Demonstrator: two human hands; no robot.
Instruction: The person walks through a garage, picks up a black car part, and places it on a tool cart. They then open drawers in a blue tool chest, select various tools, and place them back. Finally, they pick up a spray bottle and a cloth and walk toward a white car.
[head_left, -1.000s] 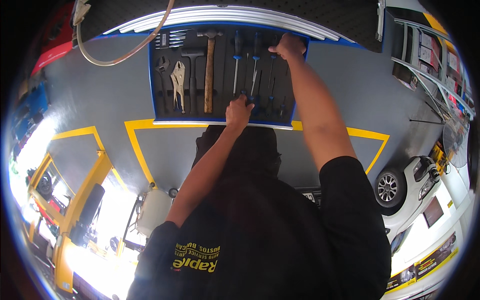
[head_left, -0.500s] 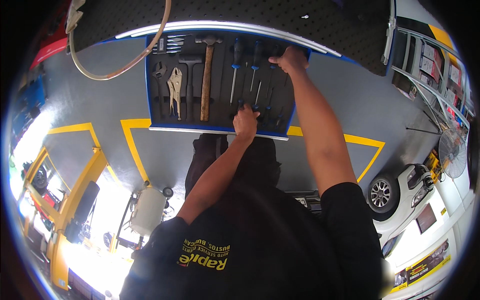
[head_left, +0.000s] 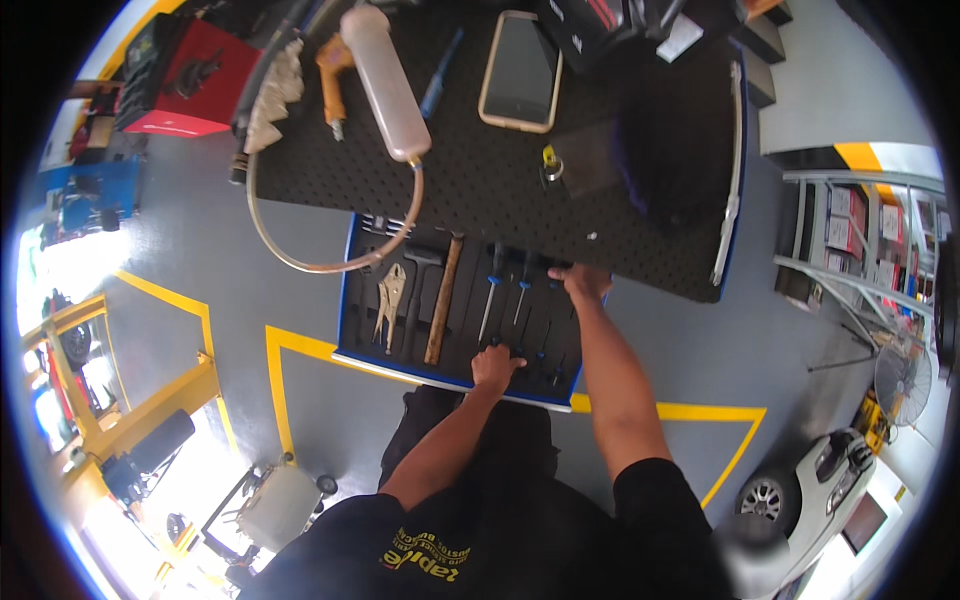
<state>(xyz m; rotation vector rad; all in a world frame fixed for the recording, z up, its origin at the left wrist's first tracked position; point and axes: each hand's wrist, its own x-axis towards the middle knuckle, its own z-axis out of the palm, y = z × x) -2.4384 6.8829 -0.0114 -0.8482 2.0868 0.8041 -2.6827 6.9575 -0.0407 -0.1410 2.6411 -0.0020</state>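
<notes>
An open blue-edged drawer (head_left: 460, 392) of hand tools lies below me, under a black perforated worktop. My left hand (head_left: 493, 370) is curled at the drawer's near side, by the handles of small screwdrivers; whatever lies under its fingers is hidden. Farther right, my right hand (head_left: 584, 283) reaches down just below the worktop edge, thumb pointing left and the other fingers bent out of sight. Between the hands and the left side are a long blue-and-black screwdriver (head_left: 491, 290), a wooden-handled hammer (head_left: 443, 310), a black mallet (head_left: 417, 300) and locking pliers (head_left: 389, 300).
The worktop (head_left: 480, 195) carries a phone (head_left: 521, 75), a pinkish cylinder (head_left: 385, 85) with a hose looping over the drawer, an orange-handled tool (head_left: 331, 85) and a key ring (head_left: 551, 168). A red box (head_left: 190, 85) stands left, a metal shelf (head_left: 840, 265) right.
My view has shifted, so the drawer sits lower and more of the worktop shows. Both hands stay at much the same places in the drawer.
</notes>
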